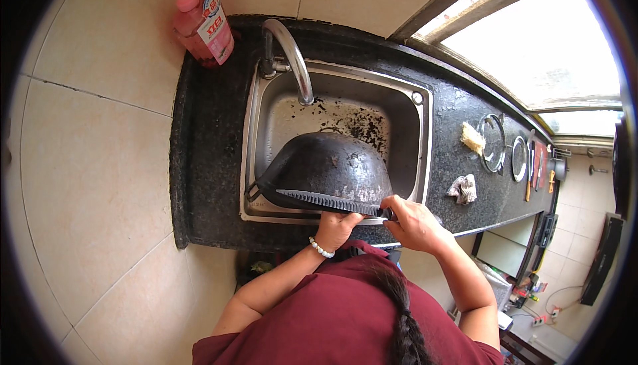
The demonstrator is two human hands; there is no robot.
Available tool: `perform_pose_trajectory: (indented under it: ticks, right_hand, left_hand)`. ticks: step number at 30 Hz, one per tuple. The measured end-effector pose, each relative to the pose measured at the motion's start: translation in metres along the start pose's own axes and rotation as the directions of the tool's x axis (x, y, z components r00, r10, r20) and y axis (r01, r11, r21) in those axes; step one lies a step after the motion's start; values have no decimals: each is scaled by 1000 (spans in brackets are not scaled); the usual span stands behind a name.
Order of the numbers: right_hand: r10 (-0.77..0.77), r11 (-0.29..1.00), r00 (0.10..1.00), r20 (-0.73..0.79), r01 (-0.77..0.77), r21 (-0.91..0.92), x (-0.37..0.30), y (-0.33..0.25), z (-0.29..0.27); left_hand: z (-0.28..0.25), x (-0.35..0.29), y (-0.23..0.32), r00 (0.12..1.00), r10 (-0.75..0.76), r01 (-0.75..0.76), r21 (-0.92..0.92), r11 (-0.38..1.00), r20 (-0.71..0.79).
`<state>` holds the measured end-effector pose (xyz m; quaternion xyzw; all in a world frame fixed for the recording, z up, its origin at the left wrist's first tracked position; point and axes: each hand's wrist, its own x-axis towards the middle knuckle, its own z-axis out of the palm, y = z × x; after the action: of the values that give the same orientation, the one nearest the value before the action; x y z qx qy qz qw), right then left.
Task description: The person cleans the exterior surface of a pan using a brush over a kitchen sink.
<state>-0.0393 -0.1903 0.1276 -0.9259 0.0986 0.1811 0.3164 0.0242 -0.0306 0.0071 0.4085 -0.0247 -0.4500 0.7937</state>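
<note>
Black wok (pixel 329 166) tipped over the sink, with a slip the main worry

Dark and rough outside, the wok sits at the centre of the frame, tilted on its side above the basin, its near rim close to the front edge of the steel sink (pixel 424 142). A ribbed dark strip (pixel 332 202) runs along that rim; whether it is part of the wok cannot be told.

The right hand (pixel 417 224) is clamped on the right end of the rim, thumb below and fingers above. The left hand (pixel 335 230) is at the middle of the near rim, but some fingers are hidden, so how firmly they close cannot be told.

Both hands lie near or right of the middle, while the loop handle (pixel 251 197) on the left has none on it. If the grip loosened, that side would probably swing down and knock the steel. A wet or greasy rim would make this likelier.

Dark flakes (pixel 367 129) lie beneath the tap (pixel 292 49); they could clog the drain if rinsed down. Rough metal might also nick fingertips pressed along it. Turning the wok wide could sweep the crumpled cloth (pixel 462 189) along the tabletop (pixel 212 166), right of the sink.
</note>
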Motion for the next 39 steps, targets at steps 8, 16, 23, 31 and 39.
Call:
perform_pose_trajectory:
  ticks: [8, 16, 23, 31, 39]
  right_hand:
    - [183, 969, 983, 0, -181, -169, -3, -3, -11]
    - [282, 890, 958, -50, -280, -361, 12, -9, -10]
    - [187, 908, 969, -159, -233, -348, 25, -7, 8]
    - [120, 920, 956, -269, -209, -332, 56, -1, 21]
    - [166, 917, 949, -267, -248, -312, 61, -10, 14]
  left_hand:
    - [-3, 0, 1, 1000, -17, 15, 156, 988, 9]
    - [-4, 2, 1, 999, 26, -30, 207, 978, 20]
    - [1, 1, -1, 999, 30, -24, 131, 991, -45]
    - [6, 4, -2, 997, 26, -19, 90, 996, -71]
    - [15, 14, 4, 981, -48, 27, -112, 993, -186]
